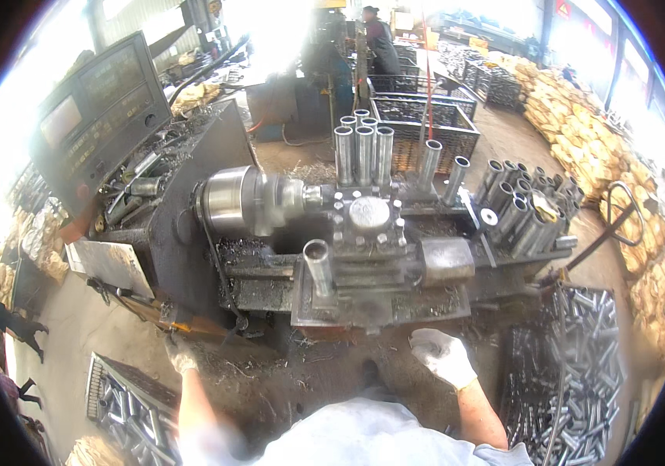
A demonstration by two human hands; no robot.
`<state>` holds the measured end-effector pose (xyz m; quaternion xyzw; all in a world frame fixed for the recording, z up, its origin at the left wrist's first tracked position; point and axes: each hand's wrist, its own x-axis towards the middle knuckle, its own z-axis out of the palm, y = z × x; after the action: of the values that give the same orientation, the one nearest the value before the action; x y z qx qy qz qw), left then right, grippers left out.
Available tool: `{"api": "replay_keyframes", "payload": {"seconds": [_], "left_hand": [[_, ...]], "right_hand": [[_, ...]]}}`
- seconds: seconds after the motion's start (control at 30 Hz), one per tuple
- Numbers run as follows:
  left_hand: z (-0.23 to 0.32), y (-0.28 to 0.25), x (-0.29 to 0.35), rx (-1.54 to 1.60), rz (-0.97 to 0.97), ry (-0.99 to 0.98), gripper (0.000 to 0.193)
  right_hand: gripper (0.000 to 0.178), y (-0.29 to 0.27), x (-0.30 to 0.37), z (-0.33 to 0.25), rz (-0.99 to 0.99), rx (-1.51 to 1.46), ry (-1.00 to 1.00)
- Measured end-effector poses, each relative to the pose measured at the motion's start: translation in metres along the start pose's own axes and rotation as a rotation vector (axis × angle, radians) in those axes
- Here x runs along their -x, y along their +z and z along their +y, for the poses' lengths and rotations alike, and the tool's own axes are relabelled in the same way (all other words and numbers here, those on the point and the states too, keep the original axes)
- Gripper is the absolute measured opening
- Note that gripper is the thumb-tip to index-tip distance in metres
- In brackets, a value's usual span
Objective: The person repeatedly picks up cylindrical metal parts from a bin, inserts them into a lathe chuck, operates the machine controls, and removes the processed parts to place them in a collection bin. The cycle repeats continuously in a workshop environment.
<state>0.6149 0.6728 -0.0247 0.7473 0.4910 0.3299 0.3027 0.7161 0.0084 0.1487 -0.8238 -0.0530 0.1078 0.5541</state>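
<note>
My left hand (182, 356), in a pale work glove, reaches to the lathe's lower front, by the end of a lever (168, 317). Its fingers look curled, but what they hold is too small to make out. My right hand (443, 357), in a white glove, hangs in front of the carriage with loosely bent fingers and nothing visible in them. On the lathe, the chuck (228, 199) faces the tool post (369, 213); blur shows around the chuck's front. One steel tube (318, 268) stands upright on the carriage's left front corner.
Several steel tubes (363, 154) stand behind the tool post, and more tubes (515, 210) cluster at the right. A control panel (99, 116) rises at left. Bins of tubes (581, 373) (134, 412) flank me. Wire crates (426, 128) and a person (380, 43) are beyond.
</note>
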Motion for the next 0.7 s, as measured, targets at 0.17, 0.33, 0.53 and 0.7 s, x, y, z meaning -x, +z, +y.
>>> {"api": "replay_keyframes", "payload": {"seconds": [0.17, 0.33, 0.53, 0.7], "left_hand": [[-0.015, 0.007, -0.044, 0.462, -0.125, -0.568, 0.049], [-0.018, 0.022, -0.027, 0.836, -0.082, -0.746, 0.033], [-0.062, 0.076, 0.133, 0.637, -0.383, -0.650, 0.020], [-0.118, 0.067, 0.254, -0.284, -0.625, -0.309, 0.052]], "right_hand": [[0.038, -0.065, -0.060, -0.024, 0.051, 0.047, -0.068], [0.034, -0.110, -0.144, -0.064, 0.057, 0.098, -0.251], [0.033, -0.096, -0.254, -0.149, -0.095, 0.114, -0.541], [0.037, -0.020, -0.366, -0.207, -0.418, 0.542, -0.650]]}}
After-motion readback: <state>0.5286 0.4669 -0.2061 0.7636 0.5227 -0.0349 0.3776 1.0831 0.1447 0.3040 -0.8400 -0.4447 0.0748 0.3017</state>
